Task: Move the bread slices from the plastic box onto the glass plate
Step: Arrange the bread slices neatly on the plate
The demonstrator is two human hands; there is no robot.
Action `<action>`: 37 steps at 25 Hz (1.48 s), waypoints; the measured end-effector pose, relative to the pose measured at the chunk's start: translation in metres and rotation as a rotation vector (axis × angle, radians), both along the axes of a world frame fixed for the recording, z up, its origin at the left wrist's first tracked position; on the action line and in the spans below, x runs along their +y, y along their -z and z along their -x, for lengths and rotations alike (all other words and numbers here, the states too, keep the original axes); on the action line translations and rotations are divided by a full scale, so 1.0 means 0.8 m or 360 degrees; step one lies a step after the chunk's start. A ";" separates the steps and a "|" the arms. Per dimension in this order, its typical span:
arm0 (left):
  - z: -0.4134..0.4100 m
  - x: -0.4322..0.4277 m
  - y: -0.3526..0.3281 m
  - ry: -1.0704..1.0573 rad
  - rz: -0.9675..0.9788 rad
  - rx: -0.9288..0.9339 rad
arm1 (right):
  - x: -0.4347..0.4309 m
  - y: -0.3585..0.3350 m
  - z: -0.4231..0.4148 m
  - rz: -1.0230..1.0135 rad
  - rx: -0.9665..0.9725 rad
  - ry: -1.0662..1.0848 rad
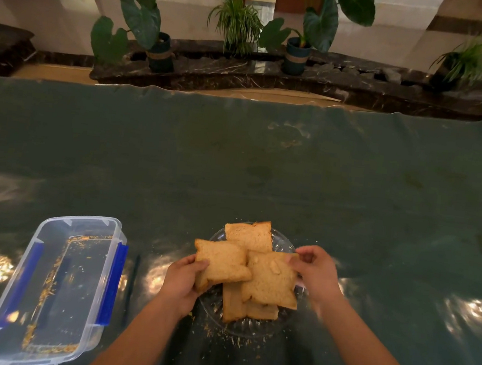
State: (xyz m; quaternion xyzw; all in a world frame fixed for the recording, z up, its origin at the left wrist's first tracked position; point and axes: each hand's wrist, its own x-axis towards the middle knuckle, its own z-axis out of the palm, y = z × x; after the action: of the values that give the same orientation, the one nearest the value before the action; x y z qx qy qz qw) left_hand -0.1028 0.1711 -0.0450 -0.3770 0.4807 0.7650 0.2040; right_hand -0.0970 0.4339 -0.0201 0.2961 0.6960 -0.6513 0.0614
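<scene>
Several bread slices (247, 237) lie overlapping on the glass plate (282, 243) near the table's front edge. My left hand (183, 282) grips the left slice (223, 263) by its near left corner. My right hand (315, 270) pinches the far right corner of the right slice (270, 282). Another slice (232, 303) lies under these two. The clear plastic box (47, 287) with blue clips stands to the left, holding only crumbs.
Crumbs are scattered on the dark green table cover (236, 158) around the plate. A thin dark pen-like stick (131, 286) lies between box and plate. Beyond the table's far edge stand potted plants (158, 48) on a dark stone ledge.
</scene>
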 end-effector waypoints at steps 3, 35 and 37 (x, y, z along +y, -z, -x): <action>0.000 0.002 -0.001 -0.0004 0.0011 -0.0033 | 0.017 0.009 0.018 -0.0043 -0.0010 -0.0043; 0.003 0.033 -0.018 0.0947 0.1703 0.0464 | 0.010 0.035 0.040 -0.1324 0.0068 -0.0632; -0.001 0.035 -0.023 0.1040 0.1947 0.0536 | 0.009 0.031 0.039 -0.1427 0.0155 -0.0705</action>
State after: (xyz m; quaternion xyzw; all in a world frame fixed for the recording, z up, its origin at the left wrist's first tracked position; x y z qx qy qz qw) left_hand -0.1023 0.1995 -0.0269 -0.1373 0.9371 0.3056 0.0978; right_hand -0.1278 0.4408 -0.0452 0.1078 0.9555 -0.2726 0.0325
